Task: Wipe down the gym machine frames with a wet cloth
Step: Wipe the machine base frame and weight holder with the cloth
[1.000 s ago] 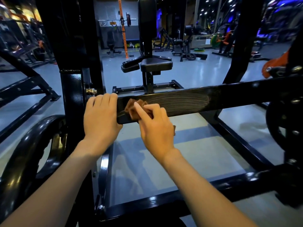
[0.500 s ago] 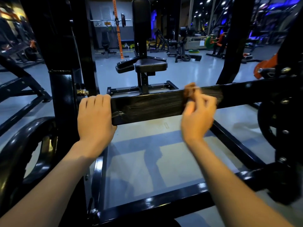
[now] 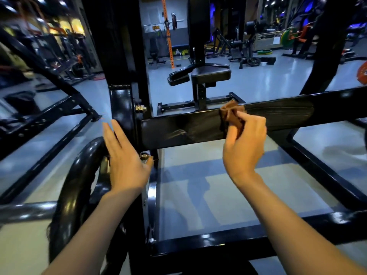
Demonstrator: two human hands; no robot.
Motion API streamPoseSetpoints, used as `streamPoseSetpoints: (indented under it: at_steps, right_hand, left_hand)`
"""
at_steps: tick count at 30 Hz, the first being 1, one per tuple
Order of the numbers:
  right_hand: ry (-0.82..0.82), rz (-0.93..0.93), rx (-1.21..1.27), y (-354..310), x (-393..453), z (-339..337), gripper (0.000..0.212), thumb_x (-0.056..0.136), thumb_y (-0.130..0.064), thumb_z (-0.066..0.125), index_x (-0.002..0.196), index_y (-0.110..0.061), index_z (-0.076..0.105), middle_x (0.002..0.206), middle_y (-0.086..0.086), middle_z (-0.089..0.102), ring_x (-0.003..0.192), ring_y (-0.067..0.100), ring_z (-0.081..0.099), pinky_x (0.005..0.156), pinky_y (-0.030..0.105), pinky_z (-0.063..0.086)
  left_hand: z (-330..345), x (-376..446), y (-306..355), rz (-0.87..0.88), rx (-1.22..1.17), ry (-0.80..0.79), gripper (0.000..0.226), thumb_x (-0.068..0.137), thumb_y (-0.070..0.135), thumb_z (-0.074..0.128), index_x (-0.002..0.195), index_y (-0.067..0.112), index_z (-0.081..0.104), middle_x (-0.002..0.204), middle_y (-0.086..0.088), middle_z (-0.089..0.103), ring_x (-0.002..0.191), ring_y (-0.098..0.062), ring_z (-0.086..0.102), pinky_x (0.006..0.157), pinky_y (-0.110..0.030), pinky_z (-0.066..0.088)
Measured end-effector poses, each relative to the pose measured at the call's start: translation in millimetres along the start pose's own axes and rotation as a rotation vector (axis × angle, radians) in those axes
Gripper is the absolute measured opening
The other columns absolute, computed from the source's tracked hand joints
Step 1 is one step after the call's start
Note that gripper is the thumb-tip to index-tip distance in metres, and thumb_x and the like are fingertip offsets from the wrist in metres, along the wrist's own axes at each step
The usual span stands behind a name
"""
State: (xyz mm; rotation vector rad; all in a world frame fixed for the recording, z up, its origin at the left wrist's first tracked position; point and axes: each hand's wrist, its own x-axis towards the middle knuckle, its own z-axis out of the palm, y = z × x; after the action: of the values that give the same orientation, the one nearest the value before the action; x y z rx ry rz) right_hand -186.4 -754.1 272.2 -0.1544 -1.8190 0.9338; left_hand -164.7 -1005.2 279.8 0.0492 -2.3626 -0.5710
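Note:
A black horizontal frame bar (image 3: 178, 130) of the gym machine crosses the view at mid height, streaked with wet wipe marks. My right hand (image 3: 245, 143) pinches a bunched brown cloth (image 3: 230, 114) and holds it against the front of the bar near its middle. My left hand (image 3: 125, 157) is off the bar, fingers straight, in front of the black upright post (image 3: 121, 108) at the bar's left end. Whether it touches the post is unclear.
A black curved wheel or plate (image 3: 79, 175) sits low at the left beside the post. A lower frame rail (image 3: 218, 245) runs across the bottom. Behind the bar stands a padded seat (image 3: 210, 73). Other machines and weight plates fill the grey floor beyond.
My left hand has let go of the bar's left end and dropped lower left with fingers straight. My right hand swept the cloth rightward along the bar, leaving wet streaks, and now holds it near the middle.

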Motion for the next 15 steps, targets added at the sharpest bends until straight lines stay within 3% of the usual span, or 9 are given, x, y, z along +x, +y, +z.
streamPoseSetpoints:
  at_steps: [2, 5, 10, 12, 15]
  right_hand:
    - [-0.051, -0.119, 0.036, -27, -19, 18, 0.029, 0.095, -0.015, 0.057, 0.123, -0.015, 0.064, 0.121, 0.006, 0.059, 0.104, 0.021, 0.052, 0.083, 0.026, 0.042]
    - [-0.177, -0.332, 0.036, -65, -50, 50, 0.032, 0.092, -0.016, 0.063, 0.124, -0.015, 0.067, 0.121, 0.005, 0.064, 0.095, 0.024, 0.055, 0.076, 0.032, 0.046]
    - [-0.314, -0.645, -0.044, -81, -69, 66, 0.033, 0.089, -0.013, 0.069, 0.122, -0.018, 0.071, 0.116, 0.003, 0.068, 0.087, 0.028, 0.058, 0.066, 0.042, 0.051]
    - [-0.306, -0.642, -0.057, -53, -51, 46, 0.032, 0.090, -0.013, 0.066, 0.121, -0.017, 0.071, 0.116, 0.004, 0.068, 0.086, 0.030, 0.058, 0.065, 0.043, 0.052]
    - [-0.183, -0.337, -0.066, -22, -30, 14, 0.029, 0.093, -0.017, 0.062, 0.122, -0.016, 0.067, 0.116, 0.008, 0.062, 0.094, 0.028, 0.058, 0.066, 0.038, 0.052]
  left_hand:
    - [5, 1, -3, -0.044, -0.073, -0.017, 0.135, 0.080, 0.016, 0.087, 0.160, 0.020, -0.021, 0.171, -0.002, -0.013, 0.159, -0.027, -0.002, 0.124, -0.034, 0.012]
    - [3, 3, -4, -0.051, -0.123, -0.013, 0.142, 0.078, 0.015, 0.090, 0.157, 0.036, -0.027, 0.170, 0.003, -0.002, 0.155, -0.032, 0.022, 0.117, -0.055, 0.038]
    - [0, 2, -7, -0.075, -0.131, -0.026, 0.140, 0.077, 0.015, 0.090, 0.160, 0.034, -0.021, 0.170, -0.003, 0.007, 0.145, -0.035, 0.041, 0.099, -0.057, 0.052]
    - [-1, 1, -6, -0.074, -0.141, -0.011, 0.139, 0.077, 0.017, 0.091, 0.160, 0.035, -0.019, 0.169, 0.000, 0.011, 0.142, -0.036, 0.044, 0.101, -0.055, 0.052]
    - [0, 0, -4, -0.065, -0.155, -0.004, 0.136, 0.078, 0.018, 0.090, 0.161, 0.031, -0.016, 0.169, 0.000, 0.012, 0.146, -0.034, 0.040, 0.110, -0.050, 0.048]
